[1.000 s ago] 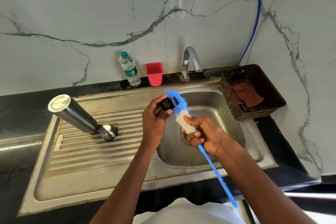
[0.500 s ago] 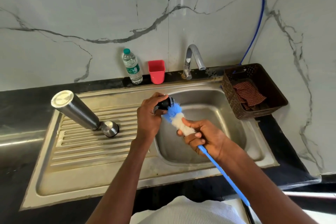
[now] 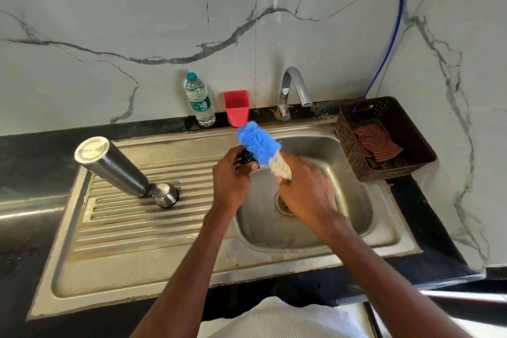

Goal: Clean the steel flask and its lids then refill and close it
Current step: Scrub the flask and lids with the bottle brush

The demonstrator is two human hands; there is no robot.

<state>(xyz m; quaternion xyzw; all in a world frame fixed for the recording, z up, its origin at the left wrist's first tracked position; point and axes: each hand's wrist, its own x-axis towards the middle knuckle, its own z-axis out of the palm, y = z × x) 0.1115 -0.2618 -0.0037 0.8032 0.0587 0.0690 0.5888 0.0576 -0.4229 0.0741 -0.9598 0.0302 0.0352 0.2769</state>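
The steel flask (image 3: 109, 164) stands upside down on the ribbed drainboard (image 3: 131, 217) at the left, with its steel outer lid (image 3: 165, 194) beside its mouth. Over the basin's left rim, my left hand (image 3: 230, 178) holds the small black inner lid (image 3: 248, 158), mostly hidden by my fingers. My right hand (image 3: 304, 186) grips a bottle brush just below its bristles. The blue and white bristle head (image 3: 260, 145) lies across the black lid and points up and to the left. The brush's handle is hidden behind my right hand and arm.
A tap (image 3: 293, 90) rises behind the sink basin (image 3: 329, 173), and no water runs from it. A plastic water bottle (image 3: 199, 100) and a red cup (image 3: 236, 107) stand at the wall. A dark basket (image 3: 384, 140) with a checked cloth sits at the right.
The brush head has pushed up and past the black lid, toward the wall. My right hand has turned over so its back faces me, hiding the blue handle.
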